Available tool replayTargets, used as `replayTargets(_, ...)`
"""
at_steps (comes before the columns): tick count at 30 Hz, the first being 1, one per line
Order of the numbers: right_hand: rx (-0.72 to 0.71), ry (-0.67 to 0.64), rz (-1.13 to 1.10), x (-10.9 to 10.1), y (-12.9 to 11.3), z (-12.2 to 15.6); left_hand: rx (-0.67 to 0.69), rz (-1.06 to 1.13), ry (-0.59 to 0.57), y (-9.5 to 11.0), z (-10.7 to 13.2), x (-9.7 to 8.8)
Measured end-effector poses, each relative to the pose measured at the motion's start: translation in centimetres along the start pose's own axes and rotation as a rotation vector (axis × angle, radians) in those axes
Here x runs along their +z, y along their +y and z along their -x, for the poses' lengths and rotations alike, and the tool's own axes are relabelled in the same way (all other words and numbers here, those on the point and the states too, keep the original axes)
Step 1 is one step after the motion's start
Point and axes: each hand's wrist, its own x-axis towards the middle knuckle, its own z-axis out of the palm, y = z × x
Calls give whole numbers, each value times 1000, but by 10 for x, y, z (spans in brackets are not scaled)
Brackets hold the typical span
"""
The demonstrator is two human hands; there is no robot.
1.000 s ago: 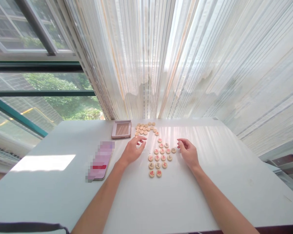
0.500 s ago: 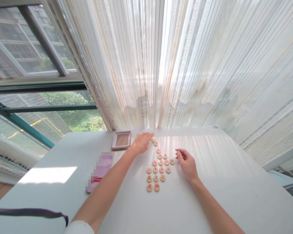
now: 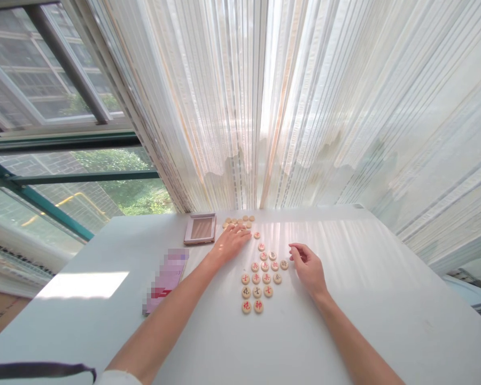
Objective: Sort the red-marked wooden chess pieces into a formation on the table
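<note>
My left hand reaches over the far side of the white table. Its fingers are stretched out flat, with the tips at the near edge of a cluster of face-down xiangqi pieces. Some pieces there are hidden beneath the fingers. A red-marked piece lies just right of the fingertips. My right hand rests on its side at the right, fingers loosely curled and slightly apart, with nothing visible in them. Beside it is a black-marked piece. Face-up pieces, red and black, form uneven rows between my forearms.
An open shallow box stands at the back, left of the face-down pieces. A flat purple package, partly blurred out, lies left of my left forearm. Behind the table hangs a striped sheer curtain, with a window at the left.
My left hand has drawn back toward me from the far cluster, uncovering several face-down pieces. Pieces near its fingertips have shifted. My right hand stays put.
</note>
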Motion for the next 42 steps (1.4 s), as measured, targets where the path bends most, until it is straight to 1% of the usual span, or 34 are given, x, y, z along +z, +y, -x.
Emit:
replayTargets(5, -14, -1, 11, -1, 0, 0, -6, 59, 45, 6, 24, -12)
replayTargets(9, -32, -4, 27, 0, -2, 1, -36, 155, 76, 9, 39, -17)
replayTargets(11, -46, -12, 34, 1, -6, 4, -62, 211, 102, 14, 46, -20)
replayTargets(13, -93, -35, 51, 3, -11, 11, -104, 300, 135, 23, 51, -23)
replayTargets(14, -134, -56, 64, 5, -15, 15, -128, 375, 150, 28, 54, -25)
replayTargets(16, -240, -113, 87, 9, -21, 24, -238, 858, 161, 40, 58, -28)
replayTargets(18, -329, -168, 89, 14, -26, 33, -293, 1212, 171, 49, 62, -28)
replayTargets(19, -358, -191, 85, 16, -28, 36, -312, 1344, 173, 52, 63, -27)
replayTargets(21, -391, -224, 75, 20, -30, 41, -343, 1527, 182, 55, 66, -24)
replayTargets(24, -397, -237, 74, 24, -29, 43, -377, 1682, 186, 54, 69, -19)
replayTargets(28, -370, -210, 80, 21, -27, 40, -403, 1758, 199, 50, 71, -15)
replayTargets(33, -341, -158, 90, 13, -29, 35, -409, 1753, 247, 42, 74, -10)
replayTargets(36, -327, -121, 110, 10, -29, 32, -432, 1717, 251, 39, 77, -10)
replayTargets(38, -328, -119, 121, 10, -29, 32, -462, 1648, 223, 39, 79, -11)
replayTargets(42, -367, -156, 117, 13, -31, 37, -486, 1453, 57, 49, 83, -19)
